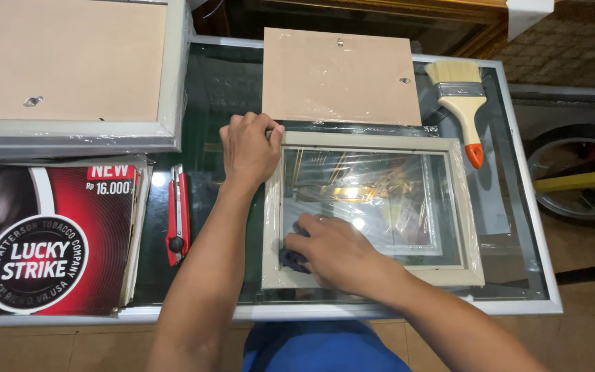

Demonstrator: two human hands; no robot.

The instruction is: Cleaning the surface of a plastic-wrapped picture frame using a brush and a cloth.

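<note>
The picture frame (373, 210) lies flat on the glass tabletop (518, 207). The left hand (249, 148) grips its top-left corner; the right hand (335, 251) presses a dark cloth (292, 258) onto the pane. Probably light, rigid, fragile glass: best held by the edges.
</note>
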